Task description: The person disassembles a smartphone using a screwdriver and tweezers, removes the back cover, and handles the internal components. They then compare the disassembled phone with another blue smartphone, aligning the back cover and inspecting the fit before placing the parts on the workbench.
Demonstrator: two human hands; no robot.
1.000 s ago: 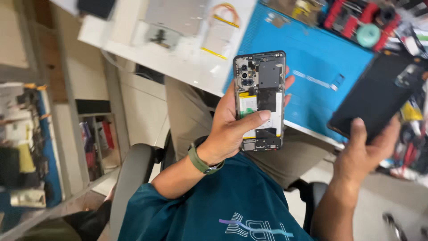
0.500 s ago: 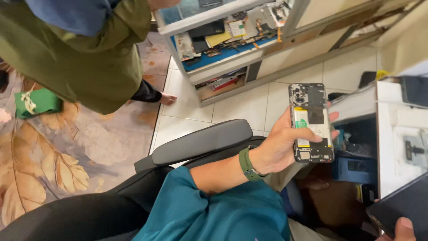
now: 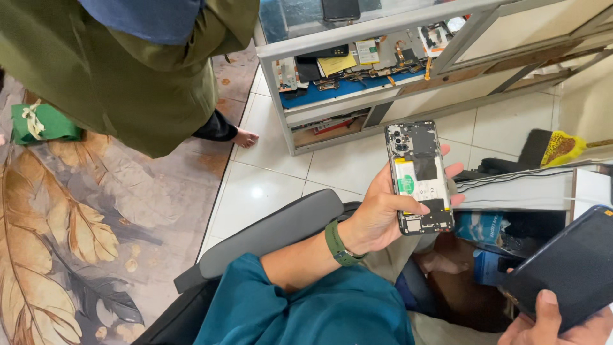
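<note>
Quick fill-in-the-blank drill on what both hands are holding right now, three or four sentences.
1. The left hand holds an opened phone with its ____ cover removed.
2. The right hand grips a dark ____ panel.
3. The wrist of the left hand wears a ____ band.
4. The other person in the green garment stands on the ____.

Missing: back; back; green; floor

White tiled floor (image 3: 345, 163) with leaf-patterned rug (image 3: 76, 211) and glass-topped shelf cabinet (image 3: 383, 89).

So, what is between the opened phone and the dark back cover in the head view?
In the head view, a white shelf edge with black cables lies between the opened phone and the dark back cover.
</note>
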